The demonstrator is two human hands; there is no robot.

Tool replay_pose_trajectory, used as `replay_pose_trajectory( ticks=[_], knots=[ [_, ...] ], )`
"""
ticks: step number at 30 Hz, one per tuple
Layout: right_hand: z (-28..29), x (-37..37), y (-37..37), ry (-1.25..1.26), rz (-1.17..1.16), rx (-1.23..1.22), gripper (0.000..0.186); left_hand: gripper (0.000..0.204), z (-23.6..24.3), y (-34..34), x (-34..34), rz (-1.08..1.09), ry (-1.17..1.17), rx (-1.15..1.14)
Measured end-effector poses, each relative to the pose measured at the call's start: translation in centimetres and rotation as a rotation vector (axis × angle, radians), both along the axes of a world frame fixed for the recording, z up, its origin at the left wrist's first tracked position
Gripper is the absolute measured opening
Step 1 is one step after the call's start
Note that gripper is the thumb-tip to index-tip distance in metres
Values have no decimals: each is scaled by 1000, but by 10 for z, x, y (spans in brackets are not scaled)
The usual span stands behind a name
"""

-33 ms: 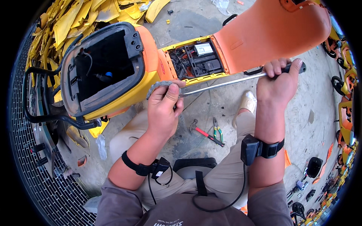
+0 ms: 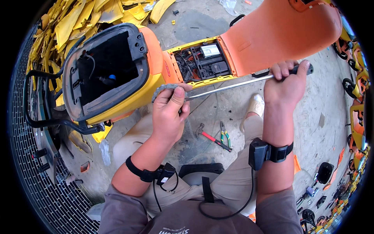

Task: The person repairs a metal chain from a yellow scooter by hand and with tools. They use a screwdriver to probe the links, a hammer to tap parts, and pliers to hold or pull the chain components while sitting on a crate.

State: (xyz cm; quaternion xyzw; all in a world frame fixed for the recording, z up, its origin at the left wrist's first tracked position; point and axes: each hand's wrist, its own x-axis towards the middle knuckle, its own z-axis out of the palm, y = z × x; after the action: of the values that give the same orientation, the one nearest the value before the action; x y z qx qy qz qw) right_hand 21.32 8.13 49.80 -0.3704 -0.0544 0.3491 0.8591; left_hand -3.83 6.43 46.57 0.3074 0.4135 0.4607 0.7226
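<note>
Beside the open yellow and orange scooter (image 2: pixel 134 99), the left hand (image 2: pixel 169 111) pinched a crumpled grey lump (image 2: pixel 159 89), while the right hand (image 2: pixel 285 85) gripped the dark handle (image 2: pixel 310 70) of a long screwdriver (image 2: pixel 237 84). Its metal shaft (image 2: pixel 212 92) reached across to the left hand, near the lump, though I could not tell if they touched. On the floor (image 2: pixel 210 113) below lay a hammer (image 2: pixel 210 137) and pliers (image 2: pixel 223 133), close together.

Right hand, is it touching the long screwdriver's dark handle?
Touching: the head view shows the right hand wrapped around the screwdriver's dark handle, whose end sticks out.
</note>
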Motion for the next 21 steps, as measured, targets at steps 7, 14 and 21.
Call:
replay_pose_trajectory(
  ticks=[7, 14, 21],
  knots=[
    [-14, 7, 16, 140, 6, -129, 34, 27, 1, -2, -3, -61, -105, -65],
    [-19, 2, 19, 186, 8, -176, 35, 27, 1, -3, -12, -134, -153, -73],
    [0, -7, 13, -9, -83, -87, 34, 28, 1, -2, -4, -16, 35, 6]
  ],
)
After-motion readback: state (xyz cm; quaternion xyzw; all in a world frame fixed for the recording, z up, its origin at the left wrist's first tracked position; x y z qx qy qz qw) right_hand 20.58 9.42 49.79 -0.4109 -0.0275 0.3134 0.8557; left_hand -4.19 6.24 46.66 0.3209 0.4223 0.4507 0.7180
